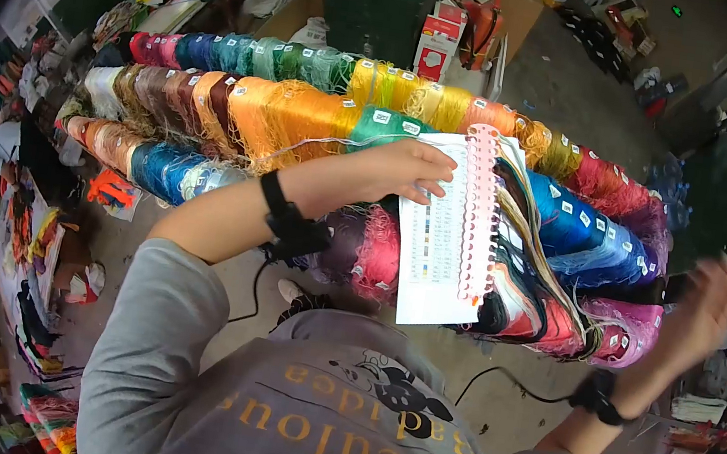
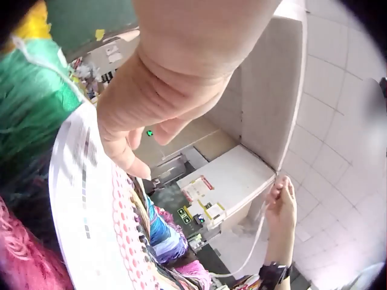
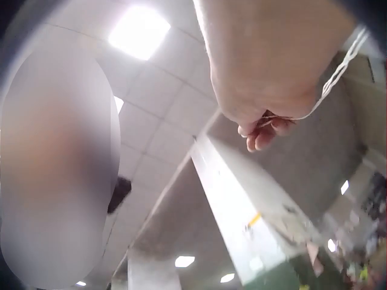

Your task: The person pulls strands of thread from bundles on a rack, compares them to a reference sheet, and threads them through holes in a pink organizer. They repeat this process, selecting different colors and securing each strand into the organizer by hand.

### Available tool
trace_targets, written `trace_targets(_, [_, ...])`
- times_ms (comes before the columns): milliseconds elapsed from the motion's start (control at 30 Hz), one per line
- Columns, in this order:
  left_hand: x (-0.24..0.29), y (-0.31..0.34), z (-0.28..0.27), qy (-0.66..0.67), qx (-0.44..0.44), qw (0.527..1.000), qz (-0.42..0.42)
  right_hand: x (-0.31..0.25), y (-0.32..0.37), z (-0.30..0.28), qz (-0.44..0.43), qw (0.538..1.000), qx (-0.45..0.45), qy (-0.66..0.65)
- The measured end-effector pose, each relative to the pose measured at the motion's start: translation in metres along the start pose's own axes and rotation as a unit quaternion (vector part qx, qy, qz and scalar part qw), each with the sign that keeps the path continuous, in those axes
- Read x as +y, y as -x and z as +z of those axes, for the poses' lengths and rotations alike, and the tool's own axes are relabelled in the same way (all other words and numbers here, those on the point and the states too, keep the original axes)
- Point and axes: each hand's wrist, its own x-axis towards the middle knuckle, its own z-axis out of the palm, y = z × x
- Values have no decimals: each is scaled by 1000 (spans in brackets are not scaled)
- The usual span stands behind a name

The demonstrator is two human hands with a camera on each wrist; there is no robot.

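Observation:
My left hand (image 1: 412,169) reaches over a printed white sheet (image 1: 428,263) with a pink dotted strip (image 1: 476,214) of holes along its side. Its fingers are loosely bent, with fingertips close over the paper. Strands of thread (image 1: 522,211) in several colours hang from the strip's holes. Out to the right, my raised right hand (image 1: 707,304) is blurred in the head view. In the right wrist view its curled fingers grip a white thread (image 3: 338,75), which in the left wrist view droops back toward the coloured skeins.
Rows of labelled thread skeins (image 1: 286,120) lie under and around the sheet, orange, green, blue and pink among them. Behind them stand red and white boxes (image 1: 438,42) and a cardboard box (image 1: 513,8). Another person (image 1: 33,156) is at the left. Cables hang from both wrist cameras.

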Motion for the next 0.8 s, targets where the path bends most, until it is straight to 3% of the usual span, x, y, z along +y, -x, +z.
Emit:
trace_targets(33, [-2,-9,7,37,8,999,-10,5,17,41,-14,998,-63,29])
trace_targets(100, [-8,-27,15,76,36,996,-8,45,40,92,31,954,-292,-53])
trace_targets(133, [-11,-35,17,116,65,991,-7,74,52,118,50,927,-358,-97])
trace_targets(200, [-16,-49,18,157,78,985,-4,96,71,162,181,879,-420,-137])
trace_targets(367, [-14,-64,27,238,115,964,-8,155,92,225,201,850,-461,-158])
trace_targets(467, [-15,-72,30,239,105,965,-12,164,96,230,134,866,-478,-65])
trace_targets(533, [-11,-76,34,203,102,974,-16,169,97,230,183,867,-453,-102])
trace_targets(800, [-12,-97,31,101,173,979,45,175,98,231,159,881,-439,-77])
